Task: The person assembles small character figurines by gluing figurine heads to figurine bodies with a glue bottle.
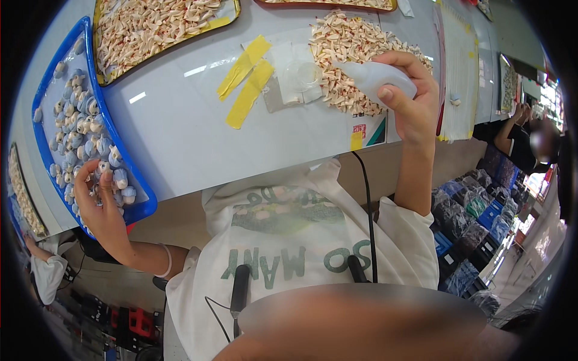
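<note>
Small pale-blue and white round pieces (84,138) fill the blue plastic tray (139,194) that lies at the left end of the white tabletop (180,132), and the left hand (99,201) rests over the tray's near corner, fingers curled loosely around a few of those pieces; whether it actually grips one cannot be told. A white band sits on that wrist. Well apart, on the right, the right hand (409,99) is closed around a white plastic squeeze bottle (373,77), thumb pressed on its body, the nozzle pointing left above a loose heap of small cream and orange-tipped pieces (343,54) lying straight on the tabletop. Just beside the heap stands a small clear plastic cup (303,75), and next to that two strips of yellow tape (247,81) are stuck to the surface. A yellow-rimmed tray (232,13) with more cream pieces lies at the far side, between the blue tray and the heap.
</note>
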